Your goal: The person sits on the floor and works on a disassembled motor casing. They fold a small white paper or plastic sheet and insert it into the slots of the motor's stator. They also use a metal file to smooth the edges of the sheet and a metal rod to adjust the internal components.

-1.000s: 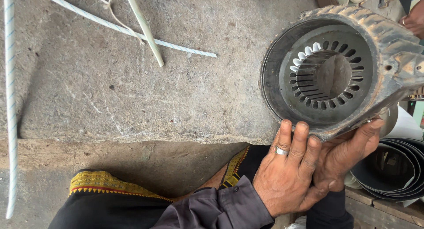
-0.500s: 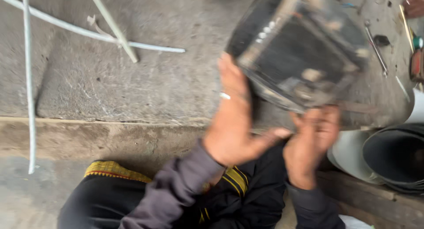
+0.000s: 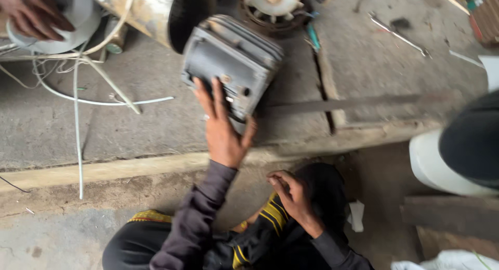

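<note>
A grey ribbed motor housing (image 3: 231, 59) stands tilted on the concrete floor (image 3: 62, 129), its flat end facing me. My left hand (image 3: 223, 127) reaches forward and presses against that lower face, fingers spread on it and thumb by its right edge. My right hand (image 3: 293, 197) rests low over my dark-clothed knee, fingers loosely curled, with nothing in it. It is well apart from the housing.
Another person's hand (image 3: 34, 12) rests on a white round part at top left. A rusty metal cylinder (image 3: 150, 10) and a fan rotor (image 3: 273, 2) lie behind the housing. White wires (image 3: 104, 101) trail left, a flat metal bar (image 3: 353, 101) lies right, and a white bucket (image 3: 436, 168) stands right.
The housing went from being held up in both hands to standing on the floor farther away. My right hand has come off it and dropped to my knee; only the left stays on.
</note>
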